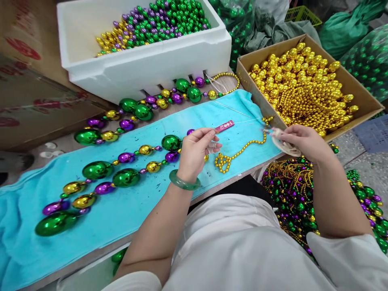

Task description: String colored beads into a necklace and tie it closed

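Note:
My left hand, with a green bangle at the wrist, pinches the end of a small pink tag with white print. White thread shows around its lower fingers, and a thin thread stretches right from the tag. My right hand is closed on a cream-coloured looped thing, whose front end is blurred. A gold bead chain lies on the blue towel between my hands. Left of them is a necklace of large green, purple and gold beads, partly hidden by my left hand.
A second big-bead necklace lies along the white foam box, which contains small beads. At the right, a cardboard box holds gold beads. Heaped bead strands hang below my right forearm. Green bead-filled bags stand behind.

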{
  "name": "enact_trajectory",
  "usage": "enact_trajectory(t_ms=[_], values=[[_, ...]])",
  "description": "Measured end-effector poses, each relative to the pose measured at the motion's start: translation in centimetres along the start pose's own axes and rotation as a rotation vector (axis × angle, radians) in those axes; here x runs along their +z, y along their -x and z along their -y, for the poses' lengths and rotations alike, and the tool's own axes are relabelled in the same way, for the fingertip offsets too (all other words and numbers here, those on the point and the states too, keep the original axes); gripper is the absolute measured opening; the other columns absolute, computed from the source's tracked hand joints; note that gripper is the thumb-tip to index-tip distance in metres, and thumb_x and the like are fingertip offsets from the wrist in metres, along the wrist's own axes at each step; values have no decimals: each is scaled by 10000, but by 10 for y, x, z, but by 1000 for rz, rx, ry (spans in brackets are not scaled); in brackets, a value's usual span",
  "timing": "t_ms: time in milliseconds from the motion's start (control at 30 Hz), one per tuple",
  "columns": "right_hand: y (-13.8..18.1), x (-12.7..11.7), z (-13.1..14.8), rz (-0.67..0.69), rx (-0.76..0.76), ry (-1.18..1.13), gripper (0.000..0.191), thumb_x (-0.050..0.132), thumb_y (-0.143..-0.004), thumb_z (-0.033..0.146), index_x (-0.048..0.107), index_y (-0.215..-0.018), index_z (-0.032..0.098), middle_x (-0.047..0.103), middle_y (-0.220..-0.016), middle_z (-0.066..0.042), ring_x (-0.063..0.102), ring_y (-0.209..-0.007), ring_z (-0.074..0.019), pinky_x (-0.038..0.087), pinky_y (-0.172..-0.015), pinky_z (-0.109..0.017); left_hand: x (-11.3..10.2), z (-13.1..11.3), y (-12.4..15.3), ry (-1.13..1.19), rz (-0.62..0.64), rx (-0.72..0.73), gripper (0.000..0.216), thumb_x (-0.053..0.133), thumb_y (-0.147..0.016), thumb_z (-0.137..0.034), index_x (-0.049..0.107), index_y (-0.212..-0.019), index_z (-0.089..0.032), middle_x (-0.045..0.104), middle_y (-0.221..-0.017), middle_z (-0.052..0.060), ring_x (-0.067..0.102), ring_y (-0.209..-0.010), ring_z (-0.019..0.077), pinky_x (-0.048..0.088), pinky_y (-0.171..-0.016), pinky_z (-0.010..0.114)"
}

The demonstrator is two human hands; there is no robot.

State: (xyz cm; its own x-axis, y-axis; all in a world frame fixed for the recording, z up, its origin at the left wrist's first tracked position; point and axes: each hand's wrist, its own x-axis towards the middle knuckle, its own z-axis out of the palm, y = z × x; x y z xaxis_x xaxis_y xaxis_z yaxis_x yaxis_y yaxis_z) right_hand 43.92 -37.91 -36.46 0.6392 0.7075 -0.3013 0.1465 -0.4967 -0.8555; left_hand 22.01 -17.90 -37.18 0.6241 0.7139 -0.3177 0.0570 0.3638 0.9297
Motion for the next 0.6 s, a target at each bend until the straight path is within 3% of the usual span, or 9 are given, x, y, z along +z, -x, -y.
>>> enact_trajectory(t_ms=[67,133,300,433,500,600], values=[[11,3,-10,6,15,-356,258,694,-682,371,575,-817,186,578,-640,1,517,-495,-110,401,-455,-250,-1,3,1,12,12,-29,264,721,-707,-333,623,-852,-136,627,-747,2,658,-600,115,543,-561,228],[22,15,-19,121,51,-567,349,700,-644,311,554,-942,204,604,-704,-3,535,-488,-114,418,-440,-250,0,5,3,25,42,-70,267,732,-695,-325,616,-842,-135,628,-767,6,665,-612,121,553,-572,239],[41,58,-25,383,76,-773,670,700,-620,332,452,-1241,279,538,-622,50,484,-429,-117,394,-395,-243,10,6,8,55,156,-170,266,741,-690,-307,599,-840,-139,631,-840,12,671,-635,125,574,-594,262],[46,76,-18,435,60,-843,462,699,-643,479,561,-1005,228,505,-636,28,498,-478,-132,424,-423,-279,17,3,12,80,241,-239,258,733,-704,-304,584,-844,-146,636,-881,17,669,-628,123,577,-586,269],[48,78,-15,419,21,-749,346,618,-755,525,572,-858,199,496,-604,21,487,-472,-121,418,-438,-270,18,2,12,81,286,-258,252,729,-713,-304,582,-847,-148,642,-885,22,669,-622,125,576,-574,264],[52,77,-14,345,-127,-474,277,539,-872,429,588,-784,172,552,-619,-4,512,-538,-112,431,-524,-253,20,1,13,45,326,-247,245,725,-723,-313,589,-848,-153,653,-906,29,670,-608,126,571,-551,247]])
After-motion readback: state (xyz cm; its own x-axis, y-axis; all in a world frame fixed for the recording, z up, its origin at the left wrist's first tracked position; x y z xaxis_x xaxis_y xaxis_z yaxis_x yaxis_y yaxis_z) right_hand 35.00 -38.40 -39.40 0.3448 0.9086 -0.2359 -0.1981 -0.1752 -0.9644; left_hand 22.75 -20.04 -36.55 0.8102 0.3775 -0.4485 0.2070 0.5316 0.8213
